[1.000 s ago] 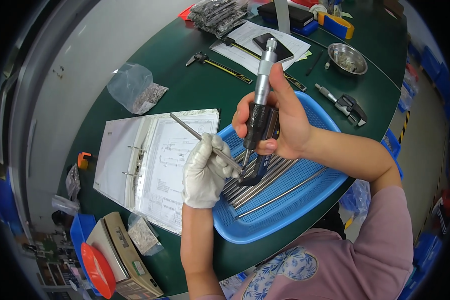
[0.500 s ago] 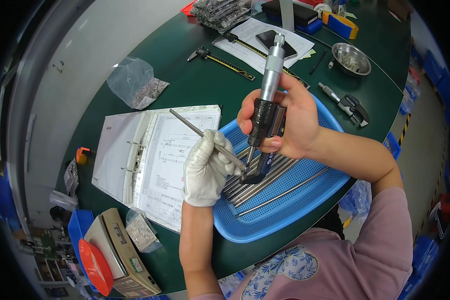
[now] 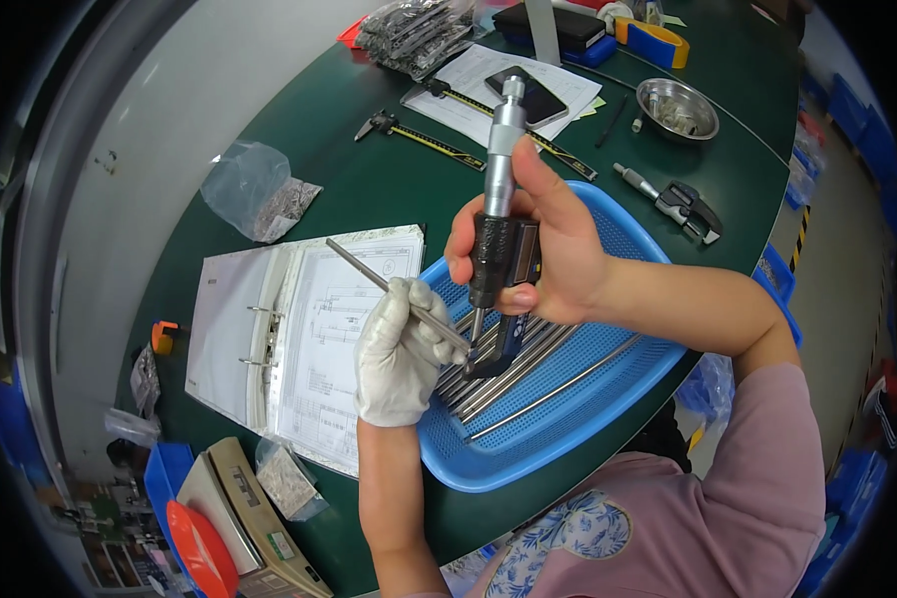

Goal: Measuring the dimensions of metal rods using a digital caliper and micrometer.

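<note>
**One steel rod at the digital micrometer, other rods in the blue basket**

Taking the basket as my clock's centre, I see a ring binder spread out at nine o'clock on the green desk, a drawing uppermost. Just right of it, the gloved left hand has its grip closed around the steel rod, which slants from ten toward four. The rod's lower end is at the digital micrometer's measuring gap; whether both faces touch it, I can't tell. The bare right hand has its grip wrapped round that tool, thimble toward twelve. Below lie the other rods, one apart from the bunch on the five o'clock side. I'd judge one piece partway through; nothing shows which others have been done or are left. At one o'clock a second micrometer lies unheld.
</note>
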A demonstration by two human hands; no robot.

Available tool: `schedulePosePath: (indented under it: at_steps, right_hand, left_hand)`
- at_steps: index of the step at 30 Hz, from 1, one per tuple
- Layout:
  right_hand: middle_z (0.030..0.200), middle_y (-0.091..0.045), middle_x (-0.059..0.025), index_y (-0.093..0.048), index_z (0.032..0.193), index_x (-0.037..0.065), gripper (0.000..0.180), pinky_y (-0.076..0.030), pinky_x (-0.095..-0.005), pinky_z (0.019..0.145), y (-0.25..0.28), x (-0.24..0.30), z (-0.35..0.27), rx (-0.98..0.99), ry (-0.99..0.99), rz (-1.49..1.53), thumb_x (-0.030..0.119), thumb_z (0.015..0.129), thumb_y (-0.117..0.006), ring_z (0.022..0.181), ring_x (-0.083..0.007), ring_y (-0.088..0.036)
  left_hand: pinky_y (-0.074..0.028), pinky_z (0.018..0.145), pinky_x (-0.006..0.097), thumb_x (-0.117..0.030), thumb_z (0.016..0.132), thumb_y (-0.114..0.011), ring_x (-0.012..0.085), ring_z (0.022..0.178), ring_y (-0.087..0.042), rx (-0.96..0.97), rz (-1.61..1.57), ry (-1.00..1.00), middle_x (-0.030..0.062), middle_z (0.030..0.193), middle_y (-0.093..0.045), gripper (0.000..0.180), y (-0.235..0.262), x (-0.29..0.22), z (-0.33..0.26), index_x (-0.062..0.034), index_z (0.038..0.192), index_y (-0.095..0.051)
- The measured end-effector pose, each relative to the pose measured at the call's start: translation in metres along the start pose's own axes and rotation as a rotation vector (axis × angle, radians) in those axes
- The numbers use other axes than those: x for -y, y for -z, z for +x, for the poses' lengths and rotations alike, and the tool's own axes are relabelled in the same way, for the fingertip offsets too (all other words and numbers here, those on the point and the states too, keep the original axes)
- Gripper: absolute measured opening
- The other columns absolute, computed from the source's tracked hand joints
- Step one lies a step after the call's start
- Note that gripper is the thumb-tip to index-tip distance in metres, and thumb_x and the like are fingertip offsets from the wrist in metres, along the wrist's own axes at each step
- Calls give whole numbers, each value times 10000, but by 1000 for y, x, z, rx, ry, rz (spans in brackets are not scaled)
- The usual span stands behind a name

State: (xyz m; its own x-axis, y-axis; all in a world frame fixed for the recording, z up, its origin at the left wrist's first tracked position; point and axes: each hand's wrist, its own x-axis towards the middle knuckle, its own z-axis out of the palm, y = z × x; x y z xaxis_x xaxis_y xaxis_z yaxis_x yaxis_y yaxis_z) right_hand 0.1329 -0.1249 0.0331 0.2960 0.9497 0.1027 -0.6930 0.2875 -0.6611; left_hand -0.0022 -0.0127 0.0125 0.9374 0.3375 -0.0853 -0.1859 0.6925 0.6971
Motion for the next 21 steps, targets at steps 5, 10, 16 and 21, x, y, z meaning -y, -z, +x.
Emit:
schedulePosePath:
  at_steps: [5,10,16,21]
  right_hand:
    - [723,-587,-147,-575,790,5,780,-363,-195,338,0,2,-3,-12,-42,27,729,741,-288,395,-130,-453]
    - [716,-586,-144,-576,783,8,793,-363,-195,338,1,3,-2,9,-41,0,744,728,-286,400,-123,-462]
    - [714,-574,-162,-566,761,19,780,-355,-214,330,4,2,2,69,-23,19,742,731,-276,396,-156,-444]
    - [685,-577,-150,-564,744,18,796,-340,-204,325,6,-3,0,167,61,25,761,712,-281,390,-139,-451]
  left_hand:
    - [-440,489,269,-302,910,-398,136,509,-459,-40,70,9,19,603,-434,262,0,2,0,-70,820,-480]
    - [-428,467,258,-315,903,-418,126,496,-452,-81,57,5,19,608,-441,266,-2,2,1,-75,808,-485]
    - [-461,487,265,-333,890,-448,127,514,-495,-60,53,-48,41,641,-492,283,-1,2,4,-66,802,-481]
    - [-428,461,235,-417,889,-405,98,468,-439,21,93,7,4,574,-447,394,9,2,5,-48,789,-499]
